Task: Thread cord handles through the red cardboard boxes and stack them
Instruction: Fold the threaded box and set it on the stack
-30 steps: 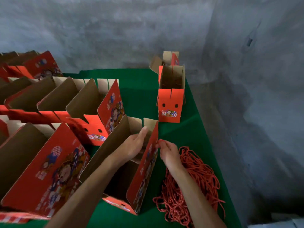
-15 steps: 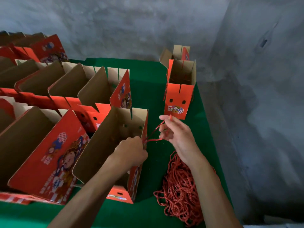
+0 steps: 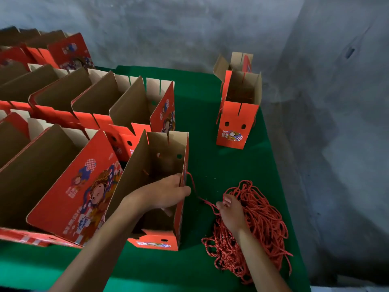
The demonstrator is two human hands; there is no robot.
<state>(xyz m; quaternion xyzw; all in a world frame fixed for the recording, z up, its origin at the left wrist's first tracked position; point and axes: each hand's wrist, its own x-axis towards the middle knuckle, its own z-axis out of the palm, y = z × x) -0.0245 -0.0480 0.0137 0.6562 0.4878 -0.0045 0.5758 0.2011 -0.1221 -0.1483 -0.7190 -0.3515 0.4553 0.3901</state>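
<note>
While gripping the right wall of the open red box [image 3: 160, 182] at its top edge, left hand [image 3: 168, 191] curled over the cardboard, fingers inside, thumb side out. Right hand [image 3: 231, 211] just beside it to the right, resting on the pile of red cords [image 3: 252, 224], fingers curled round one cord [image 3: 195, 192]. Runs taut from the right hand up and left to the box wall just above the left hand, meeting the outer red face there; whether through a hole, cannot tell. Two punched holes visible on the far inner wall of the box, ahead of the left hand. Box standing upright on the green cloth [image 3: 210, 165], top flaps up, brown inside, printed red outside.

Left of the left hand, touching the held box or just beside it: rows of open boxes [image 3: 73, 157] leaning the same way, cartoon print on their red sides, reaching back to the grey wall [image 3: 189, 28]. Well ahead of the right hand, near the far right edge of the cloth: a finished-looking upright box [image 3: 233, 131] with two holes in its front face, and another box [image 3: 235, 62] directly behind it, flaps open. Right of the right hand, beyond the cloth's edge, bare grey floor [image 3: 336, 165].
</note>
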